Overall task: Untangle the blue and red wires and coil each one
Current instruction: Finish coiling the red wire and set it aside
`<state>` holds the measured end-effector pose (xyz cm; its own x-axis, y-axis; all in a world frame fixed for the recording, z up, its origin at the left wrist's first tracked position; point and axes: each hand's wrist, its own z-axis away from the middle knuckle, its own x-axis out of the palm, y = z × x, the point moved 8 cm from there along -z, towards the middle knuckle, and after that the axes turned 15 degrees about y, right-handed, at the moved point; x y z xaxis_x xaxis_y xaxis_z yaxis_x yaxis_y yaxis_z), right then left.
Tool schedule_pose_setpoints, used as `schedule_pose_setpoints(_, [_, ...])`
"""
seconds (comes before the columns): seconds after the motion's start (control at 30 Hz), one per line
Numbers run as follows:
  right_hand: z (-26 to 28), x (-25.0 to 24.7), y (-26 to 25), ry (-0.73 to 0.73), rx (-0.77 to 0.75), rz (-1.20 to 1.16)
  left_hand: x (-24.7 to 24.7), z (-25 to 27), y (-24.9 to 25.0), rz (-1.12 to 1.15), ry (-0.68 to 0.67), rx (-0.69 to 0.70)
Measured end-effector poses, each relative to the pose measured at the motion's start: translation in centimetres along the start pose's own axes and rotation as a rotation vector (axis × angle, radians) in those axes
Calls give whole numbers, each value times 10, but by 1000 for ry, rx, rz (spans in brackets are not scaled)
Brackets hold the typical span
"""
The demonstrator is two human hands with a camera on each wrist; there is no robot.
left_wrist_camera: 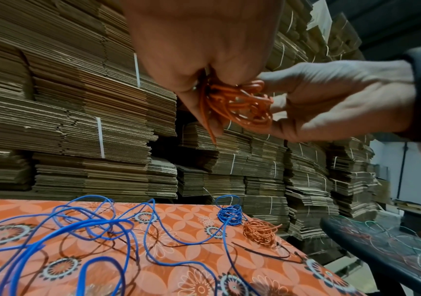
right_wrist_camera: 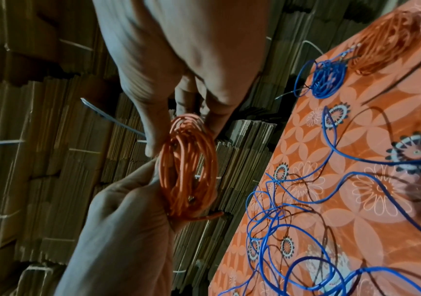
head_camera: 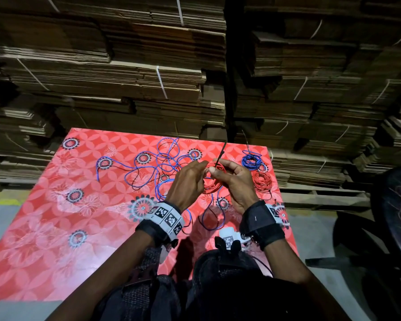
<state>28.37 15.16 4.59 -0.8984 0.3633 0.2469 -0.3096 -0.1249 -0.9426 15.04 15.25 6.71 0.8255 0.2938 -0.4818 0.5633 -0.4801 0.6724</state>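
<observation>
Both hands hold the red wire coil (head_camera: 212, 179) above the table (head_camera: 56, 228): the left hand (head_camera: 187, 181) grips its left side with curled fingers, and the right hand (head_camera: 234, 181) pinches its top together with a black cable tie (head_camera: 220, 156). Loose blue wire (head_camera: 162, 158) lies spread on the table, left of and under this coil. Right of the held coil rest a blue coil (head_camera: 252, 161) and another red coil (head_camera: 262, 180), just beside each other.

Left hand (head_camera: 188, 179) and right hand (head_camera: 232, 181) raised together, fingers curled.
</observation>
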Motion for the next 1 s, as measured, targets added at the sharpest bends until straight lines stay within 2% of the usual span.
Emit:
schedule_pose_setpoints(0.1, [1, 0, -4, -14, -29, 12, 4, 2, -4, 121, -44, -42])
schedule_pose_setpoints(0.2, [1, -2, -7, -31, -37, 44, 12, 2, -17, 302, -184, -239])
schedule_pose_setpoints(0.3, [2, 0, -6, -58, -46, 104, 14, -3, -21, 433, -232, -376])
schedule_pose_setpoints(0.37, [3, 4, -4, -72, -56, 139, 16, -12, -18, 471, -269, -399])
schedule_pose_setpoints(0.53, [2, 3, -9, -34, -85, 134, 21, -13, -5, 439, -390, -352])
schedule_pose_setpoints(0.77, [7, 3, -15, 77, -167, 46, 16, -10, 2, 500, -229, -419])
schedule_pose_setpoints(0.9, [11, 10, -25, 84, -302, 116, 12, -13, -5, 521, -111, -407])
schedule_pose_setpoints(1.0, [11, 12, -27, 69, -330, 152, 6, -15, -5, 523, -34, -402])
